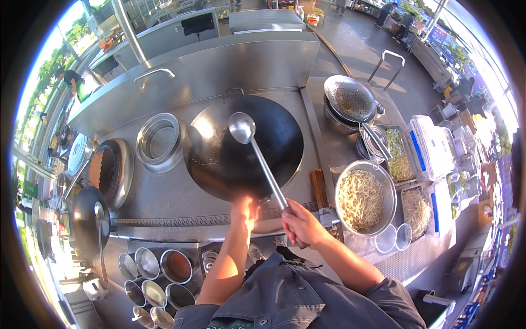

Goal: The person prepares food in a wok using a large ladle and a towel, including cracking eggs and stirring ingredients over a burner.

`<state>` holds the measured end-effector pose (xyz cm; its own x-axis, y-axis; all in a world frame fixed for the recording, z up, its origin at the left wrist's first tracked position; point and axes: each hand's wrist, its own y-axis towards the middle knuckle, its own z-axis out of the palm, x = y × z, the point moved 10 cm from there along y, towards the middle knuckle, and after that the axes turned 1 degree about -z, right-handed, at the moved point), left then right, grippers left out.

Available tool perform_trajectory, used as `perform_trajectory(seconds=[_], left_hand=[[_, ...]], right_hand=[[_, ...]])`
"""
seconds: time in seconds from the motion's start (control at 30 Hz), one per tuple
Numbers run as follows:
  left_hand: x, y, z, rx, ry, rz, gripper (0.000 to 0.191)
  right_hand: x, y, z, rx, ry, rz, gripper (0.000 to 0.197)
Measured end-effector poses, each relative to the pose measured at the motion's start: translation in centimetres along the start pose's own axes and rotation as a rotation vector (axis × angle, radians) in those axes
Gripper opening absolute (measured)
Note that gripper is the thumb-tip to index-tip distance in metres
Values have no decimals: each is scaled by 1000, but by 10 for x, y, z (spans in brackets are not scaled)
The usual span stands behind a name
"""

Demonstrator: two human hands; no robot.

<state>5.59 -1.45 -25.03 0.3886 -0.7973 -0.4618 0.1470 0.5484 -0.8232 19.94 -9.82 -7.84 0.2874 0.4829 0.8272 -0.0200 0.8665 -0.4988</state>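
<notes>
My right hand (303,225) grips the wooden handle end of a long steel wok ladle (266,166). The ladle's bowl is over the far half of a large dark wok (246,160), which sits in the steel range. At the wok's near rim is my left hand (245,213), its fingers washed out by bright light. Whether it holds the rim or only rests beside it I cannot tell. No food shows inside the wok; its left wall catches a strong glare.
Right of the range stand a steel bowl of noodles (361,197), a perforated skimmer (349,98) on a pot, and a bamboo wok brush (318,187). Seasoning pots (176,266) are at lower left. A faucet (158,74) juts over the range from the back wall; a ring-shaped steel stand (159,140) sits left.
</notes>
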Motion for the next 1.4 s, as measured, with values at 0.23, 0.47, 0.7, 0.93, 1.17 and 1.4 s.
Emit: perform_trajectory(seconds=[0.23, 0.47, 0.7, 0.93, 1.17, 1.4], left_hand=[[3, -30, -27, 195, -21, 123, 9], [3, -9, -49, 246, -51, 172, 4], [-3, -18, -61, 237, -11, 132, 15], [-24, 36, -73, 365, 39, 108, 11], [-19, 64, -19, 289, 261, 24, 30], [-21, 36, -32, 277, -28, 68, 27]], right_hand=[[-26, -17, -23, -306, -224, 36, 52], [-53, -25, 120, 145, 299, 273, 25], [-24, -8, 70, -136, 13, 50, 15], [-57, -7, 114, -6, 112, 242, 17], [-23, -29, 131, 66, -82, -4, 43], [-25, -80, 31, -182, -32, 2, 19]])
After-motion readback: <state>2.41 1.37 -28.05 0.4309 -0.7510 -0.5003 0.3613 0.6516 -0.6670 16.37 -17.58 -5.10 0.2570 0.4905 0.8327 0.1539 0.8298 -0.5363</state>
